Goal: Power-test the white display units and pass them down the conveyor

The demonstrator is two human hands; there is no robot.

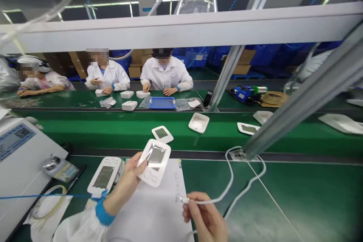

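Right hand [208, 217], fingers closed on the white plug [185, 200] of a slim white cable [232, 176], sits apart from the left hand [130, 174], whose fingers grip a rounded, grey-screened white plastic device [155, 163] above a white paper sheet [153, 215], seemingly a readying step whose next move would call for steady alignment.

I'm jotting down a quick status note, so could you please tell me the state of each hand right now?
Left hand: closed, holding a white device.
Right hand: closed, holding a white cable by its plug end.
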